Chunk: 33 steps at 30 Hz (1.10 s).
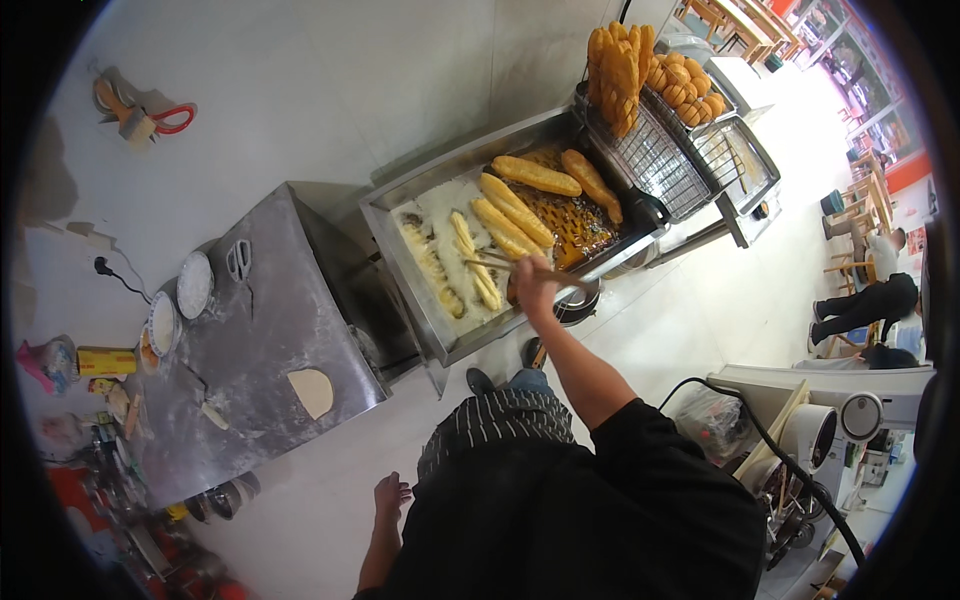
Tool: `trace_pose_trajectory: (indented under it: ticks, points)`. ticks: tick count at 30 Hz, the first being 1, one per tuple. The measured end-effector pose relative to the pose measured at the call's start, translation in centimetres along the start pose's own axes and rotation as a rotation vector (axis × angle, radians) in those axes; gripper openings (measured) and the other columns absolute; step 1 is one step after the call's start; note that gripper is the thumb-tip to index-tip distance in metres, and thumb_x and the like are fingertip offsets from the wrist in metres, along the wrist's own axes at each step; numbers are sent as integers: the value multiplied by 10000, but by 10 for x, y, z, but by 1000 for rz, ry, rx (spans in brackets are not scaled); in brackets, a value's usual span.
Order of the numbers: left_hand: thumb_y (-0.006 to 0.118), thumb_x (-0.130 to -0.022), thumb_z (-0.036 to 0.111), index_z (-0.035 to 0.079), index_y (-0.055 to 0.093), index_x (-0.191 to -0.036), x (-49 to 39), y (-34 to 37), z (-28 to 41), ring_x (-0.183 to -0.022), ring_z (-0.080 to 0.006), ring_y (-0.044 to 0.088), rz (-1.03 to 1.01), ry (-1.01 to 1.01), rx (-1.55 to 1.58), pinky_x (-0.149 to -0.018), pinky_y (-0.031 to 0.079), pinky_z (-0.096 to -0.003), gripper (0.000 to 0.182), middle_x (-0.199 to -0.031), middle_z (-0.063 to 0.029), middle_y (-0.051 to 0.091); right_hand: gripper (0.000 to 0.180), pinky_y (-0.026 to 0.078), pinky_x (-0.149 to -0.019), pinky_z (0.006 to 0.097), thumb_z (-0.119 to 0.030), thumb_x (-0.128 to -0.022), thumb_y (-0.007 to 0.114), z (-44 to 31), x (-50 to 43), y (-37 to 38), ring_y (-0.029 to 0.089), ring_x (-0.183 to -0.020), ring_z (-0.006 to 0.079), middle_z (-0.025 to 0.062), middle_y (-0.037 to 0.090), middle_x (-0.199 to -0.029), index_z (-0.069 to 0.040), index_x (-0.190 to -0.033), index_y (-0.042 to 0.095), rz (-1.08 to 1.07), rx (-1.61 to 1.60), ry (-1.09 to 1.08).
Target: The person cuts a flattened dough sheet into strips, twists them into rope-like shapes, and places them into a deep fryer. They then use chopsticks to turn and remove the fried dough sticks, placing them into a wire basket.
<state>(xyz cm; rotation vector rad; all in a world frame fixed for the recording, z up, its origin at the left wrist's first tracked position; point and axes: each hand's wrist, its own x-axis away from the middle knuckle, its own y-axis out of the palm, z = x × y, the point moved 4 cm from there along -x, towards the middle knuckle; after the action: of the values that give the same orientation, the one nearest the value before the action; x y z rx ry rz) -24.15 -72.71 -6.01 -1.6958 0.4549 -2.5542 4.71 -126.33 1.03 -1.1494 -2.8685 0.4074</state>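
Note:
My right hand (537, 289) grips long wooden chopsticks (564, 279) over the near side of a steel fryer (480, 349). Their tips reach a pale twisted dough stick (472, 259) in foaming oil. Another dough stick (433, 270) floats to its left. Right of the tips lie two yellow dough sticks (517, 210) side by side. Farther back, two more browned ones (536, 176) (592, 184) lie by a perforated plate (559, 221) under dark oil. My left hand (391, 495) hangs low beside the apron, its fingers loosely curled, with nothing visible in it.
Left stands a floured steel table (262, 360) with a dough piece (312, 394), scissors (239, 261), bowls (195, 285) and a knife-like tool (214, 415). A wire rack (660, 161) right of the fryer holds fried dough sticks (619, 71) and round fried balls (686, 86). People (870, 304) are at the far right.

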Motion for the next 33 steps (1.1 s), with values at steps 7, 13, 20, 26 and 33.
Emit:
trace_pose_trajectory:
  ticks: [7,13,20,26,33]
  points:
    - [554,-982,368,2,595,-1112,4,2,-8,-666,-215,634,19,-24,29,-594,539,-362,391,-837,-106,643,237,572,-563,279,-202,-1025,572,9,-41,-77,672,-672,157,67,653,-810,1,-910,613,159,-481,323]
    - [577,-997,369,-11,639,-1148,-6,40,33,-703,-187,653,-7,98,-49,-614,537,-325,414,-866,-111,675,363,490,-618,398,-256,-1004,578,-40,-36,-123,599,-628,262,138,594,-691,6,-753,585,-140,307,-49]
    - [583,-1031,253,-12,671,-1135,8,92,193,-694,-141,648,0,728,-137,-617,520,-290,298,-843,-85,701,258,474,-732,490,-237,-950,618,-38,-39,-116,619,-815,382,192,640,-842,-15,-826,662,-444,563,-130]
    - [592,-1024,320,-9,674,-1056,-10,81,277,-606,-161,640,171,717,-341,-566,510,-295,341,-723,-91,677,186,469,-686,449,-155,-902,689,-74,-82,-158,601,-782,373,172,606,-814,-17,-796,621,-215,399,-296]
    - [541,-1036,419,0,640,-978,-31,75,281,-420,-172,560,171,376,83,-366,386,-304,435,-625,-114,628,71,508,-685,435,-117,-897,705,-54,-133,-143,630,-794,370,160,602,-855,-55,-881,673,-146,312,-440]
